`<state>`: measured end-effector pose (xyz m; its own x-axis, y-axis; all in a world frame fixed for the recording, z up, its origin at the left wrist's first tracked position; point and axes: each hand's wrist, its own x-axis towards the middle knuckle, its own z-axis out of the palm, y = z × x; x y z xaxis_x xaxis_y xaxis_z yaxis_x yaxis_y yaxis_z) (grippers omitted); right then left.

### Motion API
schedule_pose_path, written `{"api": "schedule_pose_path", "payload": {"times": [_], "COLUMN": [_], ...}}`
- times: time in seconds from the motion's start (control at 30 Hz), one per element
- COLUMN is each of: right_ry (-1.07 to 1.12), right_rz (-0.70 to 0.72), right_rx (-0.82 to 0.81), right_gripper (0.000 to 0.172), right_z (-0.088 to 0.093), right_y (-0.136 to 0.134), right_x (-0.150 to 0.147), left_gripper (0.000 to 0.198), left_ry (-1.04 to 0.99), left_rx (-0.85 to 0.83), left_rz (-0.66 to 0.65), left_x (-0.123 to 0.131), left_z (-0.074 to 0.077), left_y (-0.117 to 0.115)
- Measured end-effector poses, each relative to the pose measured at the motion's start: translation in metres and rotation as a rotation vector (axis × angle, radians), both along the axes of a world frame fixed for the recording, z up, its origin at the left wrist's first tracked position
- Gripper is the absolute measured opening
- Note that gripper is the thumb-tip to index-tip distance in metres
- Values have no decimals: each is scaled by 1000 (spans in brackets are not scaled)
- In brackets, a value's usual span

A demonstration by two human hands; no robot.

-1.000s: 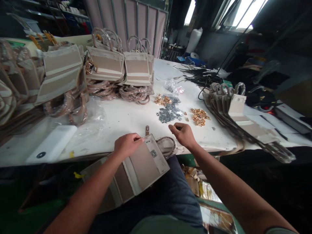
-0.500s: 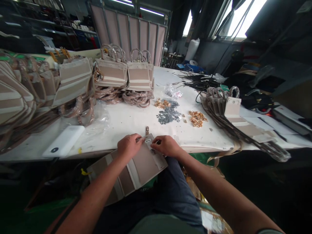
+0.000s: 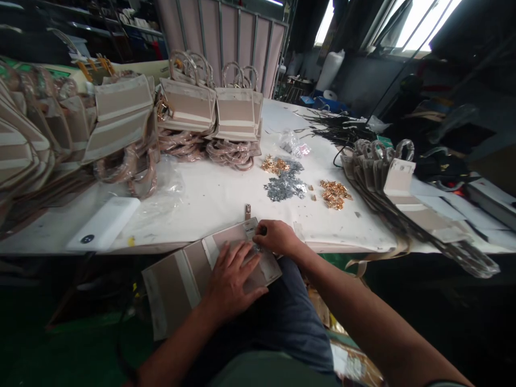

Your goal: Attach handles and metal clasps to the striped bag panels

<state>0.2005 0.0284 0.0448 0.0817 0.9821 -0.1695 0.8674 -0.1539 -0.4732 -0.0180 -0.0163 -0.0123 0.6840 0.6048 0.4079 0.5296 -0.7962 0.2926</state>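
**Beige bag panel being pressed flat at a workshop table**

A white-covered table (image 3: 209, 199) is being used as the work surface, with stacks of beige handbags (image 3: 189, 107) being kept along its far side. A beige bag panel (image 3: 177, 279) is being held across the person's lap, its upper edge resting against the table's near edge. The panel is being pressed down by the left hand (image 3: 234, 279), which is open with fingers spread flat. The right hand (image 3: 278, 239) is being held at the panel's upper edge with fingers curled closed; whether anything is pinched there cannot be told. A white power bank (image 3: 102, 223) is lying to the left. Silver metal pieces (image 3: 284, 187) and gold fittings (image 3: 334, 193) are being kept in small heaps beyond the hands.
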Motion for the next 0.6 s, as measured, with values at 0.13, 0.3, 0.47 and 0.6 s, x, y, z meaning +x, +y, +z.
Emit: {"api": "schedule_pose_path", "payload": {"times": [0.13,0.3,0.47,0.6], "right_ry": [0,2,14,19], "right_rz": [1,14,16,16], "right_rx": [-9,-1,3,-7], "right_gripper": [16,15,14,14], "right_z": [1,-1,-1,-1], "right_y": [1,3,3,4], "right_x": [0,2,3,3], "left_gripper": [71,72,85,90], "left_ry": [48,89,118,141], "left_rx": [-17,-24,-41,-42], "left_rz": [-15,-25,-44,-42], "left_x": [0,1,4,5], "left_z": [0,2,5,8], "left_y": [5,4,2,2]}}
